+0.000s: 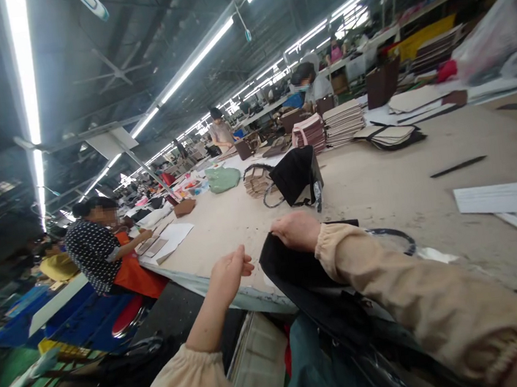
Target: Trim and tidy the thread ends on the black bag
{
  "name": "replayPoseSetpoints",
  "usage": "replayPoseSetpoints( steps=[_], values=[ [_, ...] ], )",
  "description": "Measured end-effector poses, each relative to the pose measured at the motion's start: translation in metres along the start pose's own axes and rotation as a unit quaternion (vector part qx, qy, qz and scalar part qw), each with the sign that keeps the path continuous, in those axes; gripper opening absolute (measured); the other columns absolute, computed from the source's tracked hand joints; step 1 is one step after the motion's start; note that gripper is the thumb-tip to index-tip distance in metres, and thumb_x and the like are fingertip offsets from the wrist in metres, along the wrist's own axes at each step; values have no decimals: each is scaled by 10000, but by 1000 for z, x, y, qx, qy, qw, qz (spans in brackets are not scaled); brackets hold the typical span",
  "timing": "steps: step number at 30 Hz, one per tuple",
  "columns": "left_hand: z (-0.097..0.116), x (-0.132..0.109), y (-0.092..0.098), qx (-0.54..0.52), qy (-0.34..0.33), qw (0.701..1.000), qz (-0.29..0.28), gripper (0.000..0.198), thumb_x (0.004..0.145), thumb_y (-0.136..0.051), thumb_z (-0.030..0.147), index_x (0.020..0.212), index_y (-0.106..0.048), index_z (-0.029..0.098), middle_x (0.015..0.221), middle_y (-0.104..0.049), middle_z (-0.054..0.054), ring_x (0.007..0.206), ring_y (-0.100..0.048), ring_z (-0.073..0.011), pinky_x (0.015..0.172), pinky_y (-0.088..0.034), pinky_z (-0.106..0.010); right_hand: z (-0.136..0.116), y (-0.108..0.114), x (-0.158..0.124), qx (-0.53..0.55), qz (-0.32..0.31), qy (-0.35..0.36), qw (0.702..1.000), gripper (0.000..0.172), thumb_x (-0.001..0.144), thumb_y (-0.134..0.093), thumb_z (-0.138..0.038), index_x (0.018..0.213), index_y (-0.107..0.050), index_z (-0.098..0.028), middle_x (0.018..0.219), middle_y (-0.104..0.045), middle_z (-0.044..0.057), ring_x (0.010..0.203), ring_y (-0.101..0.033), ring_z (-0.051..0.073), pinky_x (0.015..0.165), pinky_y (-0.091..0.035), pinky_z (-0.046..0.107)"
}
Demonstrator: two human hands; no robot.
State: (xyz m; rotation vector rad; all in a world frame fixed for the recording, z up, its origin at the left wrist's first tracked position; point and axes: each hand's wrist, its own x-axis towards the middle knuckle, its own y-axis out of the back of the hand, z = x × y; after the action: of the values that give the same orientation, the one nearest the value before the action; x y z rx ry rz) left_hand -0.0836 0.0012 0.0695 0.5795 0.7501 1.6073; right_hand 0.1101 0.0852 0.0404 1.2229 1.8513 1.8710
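My right hand (pixel 297 231) pinches the top edge of a black bag (pixel 289 267) that hangs over the table's near edge towards my lap. Part of that bag is hidden behind my right forearm, and its dark handle curves out beyond the sleeve. To the left of the bag, and apart from it, my left hand (pixel 230 273) is raised with its fingers curled and pressed together. Whatever it may hold is too small to make out. A second black bag (pixel 294 177) stands tilted on the table just past my right hand, with clear plastic at its side.
The wide beige table (pixel 378 187) carries stacks of cut panels (pixel 343 123), a green plastic bag (pixel 222 179) and white papers (pixel 504 200). A co-worker in a dotted top (pixel 92 254) sits at the left edge. Below me stands a carton (pixel 260 362).
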Motion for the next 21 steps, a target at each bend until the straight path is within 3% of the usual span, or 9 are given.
replayPoseSetpoints(
  steps=[5,11,14,21],
  values=[
    [11,-18,0,207,-53,977,20,500,810,-357,566,751,-662,174,716,-698,-64,686,-634,-174,618,-419,-253,0,-2,1,-12,14,-2,1000,306,895,-364,-313,849,-637,-182,899,-673,81,809,-609,198,635,-376,284],
    [29,-5,-24,374,-65,925,28,440,826,-357,477,689,-662,192,738,-694,-83,718,-617,-198,607,-383,-272,-2,-4,0,-18,21,-3,1000,326,897,-343,-323,847,-631,-178,894,-668,87,796,-604,197,631,-373,288],
    [32,2,-30,425,-60,903,25,353,820,-373,371,732,-669,200,799,-696,-87,766,-620,-209,626,-390,-282,-1,-6,0,-15,28,0,999,332,892,-342,-330,844,-633,-177,887,-668,82,791,-603,200,625,-372,290],
    [30,0,-34,478,-84,874,37,350,843,-342,334,778,-655,191,802,-690,-95,782,-621,-211,658,-392,-299,1,-8,0,2,29,9,1000,329,883,-345,-310,837,-637,-167,886,-663,92,782,-594,192,625,-370,280]
  ],
)
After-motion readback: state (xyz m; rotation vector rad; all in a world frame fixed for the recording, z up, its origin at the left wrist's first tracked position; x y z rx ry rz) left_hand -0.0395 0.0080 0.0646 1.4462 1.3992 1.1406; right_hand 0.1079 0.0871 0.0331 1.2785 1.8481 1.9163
